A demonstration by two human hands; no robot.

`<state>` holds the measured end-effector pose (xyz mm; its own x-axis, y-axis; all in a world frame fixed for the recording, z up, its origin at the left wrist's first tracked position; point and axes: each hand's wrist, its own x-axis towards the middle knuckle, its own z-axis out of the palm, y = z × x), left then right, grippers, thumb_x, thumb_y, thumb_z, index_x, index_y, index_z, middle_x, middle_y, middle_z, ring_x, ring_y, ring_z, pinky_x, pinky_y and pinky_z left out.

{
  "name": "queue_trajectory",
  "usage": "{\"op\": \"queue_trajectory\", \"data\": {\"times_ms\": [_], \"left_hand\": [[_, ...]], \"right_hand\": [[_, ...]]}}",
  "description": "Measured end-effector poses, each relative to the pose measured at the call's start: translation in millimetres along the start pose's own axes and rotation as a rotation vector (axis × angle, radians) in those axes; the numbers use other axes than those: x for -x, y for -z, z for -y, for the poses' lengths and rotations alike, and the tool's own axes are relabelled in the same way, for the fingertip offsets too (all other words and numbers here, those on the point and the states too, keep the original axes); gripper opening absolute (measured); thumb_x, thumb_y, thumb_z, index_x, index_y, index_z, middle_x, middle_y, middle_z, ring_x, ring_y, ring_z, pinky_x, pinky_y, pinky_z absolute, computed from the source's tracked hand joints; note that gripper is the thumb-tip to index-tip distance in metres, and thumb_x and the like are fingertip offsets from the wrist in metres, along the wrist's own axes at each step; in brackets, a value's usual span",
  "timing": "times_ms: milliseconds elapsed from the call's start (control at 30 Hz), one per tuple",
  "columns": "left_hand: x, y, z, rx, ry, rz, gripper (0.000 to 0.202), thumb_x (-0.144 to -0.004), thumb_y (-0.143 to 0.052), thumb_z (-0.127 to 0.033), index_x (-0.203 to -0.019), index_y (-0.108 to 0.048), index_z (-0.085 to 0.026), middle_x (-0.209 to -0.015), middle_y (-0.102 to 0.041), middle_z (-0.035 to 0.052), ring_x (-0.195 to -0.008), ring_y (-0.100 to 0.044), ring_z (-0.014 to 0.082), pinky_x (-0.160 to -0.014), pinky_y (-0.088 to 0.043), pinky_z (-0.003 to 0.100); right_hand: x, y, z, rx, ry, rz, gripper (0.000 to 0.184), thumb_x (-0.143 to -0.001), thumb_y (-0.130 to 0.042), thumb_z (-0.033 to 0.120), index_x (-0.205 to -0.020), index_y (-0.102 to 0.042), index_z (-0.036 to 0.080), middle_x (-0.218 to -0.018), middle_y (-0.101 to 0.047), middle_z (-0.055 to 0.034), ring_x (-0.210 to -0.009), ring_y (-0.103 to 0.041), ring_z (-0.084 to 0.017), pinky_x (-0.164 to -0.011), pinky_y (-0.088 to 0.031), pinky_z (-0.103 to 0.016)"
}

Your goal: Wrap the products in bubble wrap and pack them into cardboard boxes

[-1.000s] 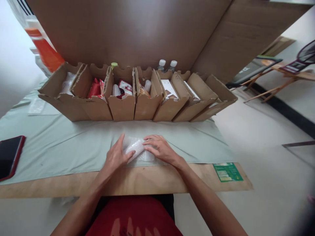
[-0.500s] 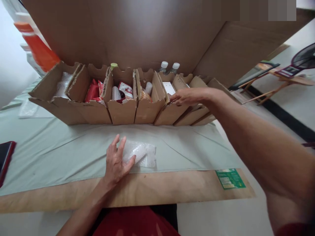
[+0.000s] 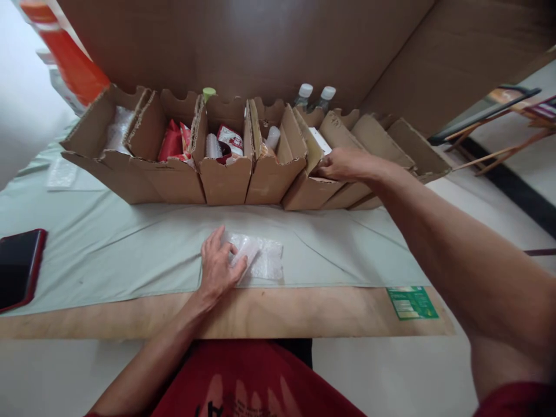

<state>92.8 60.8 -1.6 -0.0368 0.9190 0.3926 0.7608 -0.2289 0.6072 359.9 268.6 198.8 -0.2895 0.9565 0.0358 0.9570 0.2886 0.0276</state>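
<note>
My left hand (image 3: 218, 264) rests on a bubble-wrap packet (image 3: 259, 259) that lies on the pale green cloth (image 3: 108, 243) near the table's front edge; its fingers curl over the packet's left end. My right hand (image 3: 343, 165) reaches out to the row of open cardboard boxes (image 3: 226, 179) and sits at the front rim of a box right of centre, next to a white card (image 3: 321, 141) standing in it. Its fingers are bent down into the box and mostly hidden.
The boxes hold bubble wrap, red packets, small white bottles and white cards. Two capped bottles (image 3: 316, 95) stand behind them against a big cardboard sheet (image 3: 243, 46). A dark phone in a red case (image 3: 17, 267) lies at the left. A green sticker (image 3: 412, 302) marks the wooden table edge.
My right hand left the bubble-wrap packet and reached forward to the boxes right of centre. My left hand stayed on the packet, its fingers now curled over it.
</note>
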Motion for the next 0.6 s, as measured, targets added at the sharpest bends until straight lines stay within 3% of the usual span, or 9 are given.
{"op": "queue_trajectory", "data": {"times_ms": [100,200,267,333,400,467,533,600], "left_hand": [[-3,4.0,2,0.117,0.091,-0.045,0.013,-0.083,-0.066,-0.031,-0.080,-0.058,-0.021,-0.147,-0.057,0.0211,-0.140,-0.053,0.0380,-0.110,-0.044,0.059],[-6,7.8,4,0.172,0.167,-0.066,0.015,-0.083,-0.065,-0.034,-0.079,-0.057,-0.022,-0.145,-0.059,0.0192,-0.140,-0.053,0.0370,-0.112,-0.043,0.060],[-8,9.1,7,0.181,0.202,-0.075,0.017,-0.083,-0.066,-0.035,-0.077,-0.056,-0.022,-0.145,-0.058,0.0186,-0.138,-0.054,0.0373,-0.113,-0.042,0.060],[-10,10.1,9,0.186,0.219,-0.087,0.018,-0.083,-0.067,-0.037,-0.079,-0.057,-0.022,-0.143,-0.059,0.0190,-0.137,-0.055,0.0384,-0.113,-0.042,0.061],[-9,11.6,10,0.203,0.209,-0.117,0.019,-0.086,-0.065,-0.039,-0.091,-0.062,-0.022,-0.142,-0.059,0.0198,-0.137,-0.055,0.0388,-0.113,-0.042,0.062],[-8,13.7,8,0.221,0.142,-0.167,0.033,-0.091,-0.061,-0.042,-0.116,-0.063,-0.020,-0.147,-0.055,0.0208,-0.139,-0.053,0.0378,-0.114,-0.042,0.061],[-5,14.9,6,0.200,0.025,-0.196,0.049,-0.093,-0.061,-0.044,-0.136,-0.056,-0.020,-0.154,-0.049,0.0211,-0.142,-0.050,0.0372,-0.115,-0.040,0.061],[-1,13.8,3,0.119,-0.071,-0.165,0.052,-0.091,-0.065,-0.044,-0.138,-0.057,-0.022,-0.157,-0.049,0.0190,-0.143,-0.049,0.0386,-0.117,-0.036,0.062]], "right_hand": [[38,39,-6,0.075,-0.167,-0.023,0.034,-0.095,-0.068,0.038,-0.081,-0.081,0.010,-0.066,-0.073,-0.0087,-0.064,-0.064,-0.014,-0.065,-0.040,-0.033],[92,71,-5,0.103,-0.264,-0.362,0.039,-0.101,-0.057,0.044,-0.104,-0.082,0.014,-0.082,-0.078,-0.0091,-0.083,-0.071,-0.019,-0.070,-0.042,-0.035],[129,75,7,0.006,-0.215,-0.637,0.037,-0.102,-0.057,0.043,-0.110,-0.081,0.017,-0.089,-0.080,-0.0088,-0.088,-0.074,-0.020,-0.073,-0.046,-0.035],[159,57,30,-0.155,-0.101,-0.778,0.029,-0.102,-0.058,0.038,-0.109,-0.080,0.020,-0.098,-0.082,-0.0078,-0.090,-0.075,-0.021,-0.077,-0.051,-0.036],[182,18,62,-0.281,0.044,-0.726,0.022,-0.101,-0.061,0.032,-0.109,-0.078,0.021,-0.105,-0.082,-0.0074,-0.097,-0.076,-0.024,-0.086,-0.054,-0.040],[197,-32,97,-0.324,0.162,-0.569,0.020,-0.101,-0.059,0.027,-0.111,-0.075,0.021,-0.106,-0.081,-0.0083,-0.097,-0.075,-0.026,-0.087,-0.053,-0.043],[206,-75,127,-0.367,0.248,-0.280,0.025,-0.098,-0.061,0.023,-0.120,-0.073,0.021,-0.112,-0.080,-0.0091,-0.099,-0.074,-0.026,-0.089,-0.052,-0.042],[212,-98,140,-0.400,0.335,-0.005,0.032,-0.096,-0.065,0.022,-0.128,-0.070,0.022,-0.111,-0.080,-0.0081,-0.099,-0.074,-0.026,-0.090,-0.052,-0.041]]}}
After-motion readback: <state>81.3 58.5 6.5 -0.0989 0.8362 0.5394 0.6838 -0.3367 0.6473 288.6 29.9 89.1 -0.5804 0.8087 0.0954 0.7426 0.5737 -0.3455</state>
